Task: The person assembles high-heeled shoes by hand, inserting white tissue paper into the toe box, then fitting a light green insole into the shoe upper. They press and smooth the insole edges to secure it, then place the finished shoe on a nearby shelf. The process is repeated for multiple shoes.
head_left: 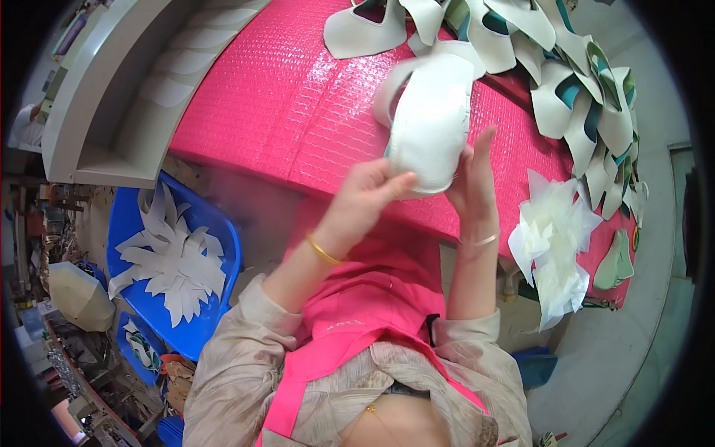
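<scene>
A white shoe upper is held above the pink-covered table, its rounded toe toward me. My left hand pinches the left side of the toe, thumb and fingers closed on it. At the toe's right edge is my right hand, thumb stretched up and apart from the upper. Its fingers are partly hidden behind the upper, so their contact cannot be made out. Beyond the held piece, more white uppers with teal linings lie heaped along the far right of the table.
Pink quilted sheeting covers the table. A grey machine housing stands at left, pale pieces inside. White cut strips lie on a blue chair. Translucent sheets overhang the right table edge, beside a pale green sole-shaped piece.
</scene>
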A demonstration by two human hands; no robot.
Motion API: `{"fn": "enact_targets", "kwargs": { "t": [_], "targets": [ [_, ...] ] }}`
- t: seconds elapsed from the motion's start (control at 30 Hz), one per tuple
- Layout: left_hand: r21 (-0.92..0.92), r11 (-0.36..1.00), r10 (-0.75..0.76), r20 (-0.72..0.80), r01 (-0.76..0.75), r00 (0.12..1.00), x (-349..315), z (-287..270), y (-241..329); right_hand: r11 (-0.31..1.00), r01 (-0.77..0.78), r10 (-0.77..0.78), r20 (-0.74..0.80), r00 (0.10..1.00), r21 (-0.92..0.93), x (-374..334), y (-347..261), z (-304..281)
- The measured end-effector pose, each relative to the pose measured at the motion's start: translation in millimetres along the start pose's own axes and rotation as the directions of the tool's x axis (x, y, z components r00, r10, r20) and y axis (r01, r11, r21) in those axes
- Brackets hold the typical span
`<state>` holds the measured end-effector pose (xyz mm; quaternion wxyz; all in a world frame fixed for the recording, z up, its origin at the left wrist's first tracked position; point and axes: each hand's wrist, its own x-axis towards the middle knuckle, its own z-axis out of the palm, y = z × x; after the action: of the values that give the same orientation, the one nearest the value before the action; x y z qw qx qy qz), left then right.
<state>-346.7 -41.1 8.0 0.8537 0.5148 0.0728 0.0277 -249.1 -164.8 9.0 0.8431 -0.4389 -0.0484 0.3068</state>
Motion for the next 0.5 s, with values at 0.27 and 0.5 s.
{"fn": "enact_targets", "kwargs": {
  "t": [0.27, 0.5],
  "targets": [
    [0.097, 0.99, 0.098, 0.087, -0.107, 0.991, -3, -27, 44, 0.94, 0.122, 0.017, 0.403, 0.915, -0.317, 0, -4, 22],
    [0.805, 0.582, 0.518, -0.256, -0.116, 0.816, 9, -36, 35, 0.14, 0.683, -0.576, 0.502, 0.645, -0.717, 53, 35, 40]
  ]
}}
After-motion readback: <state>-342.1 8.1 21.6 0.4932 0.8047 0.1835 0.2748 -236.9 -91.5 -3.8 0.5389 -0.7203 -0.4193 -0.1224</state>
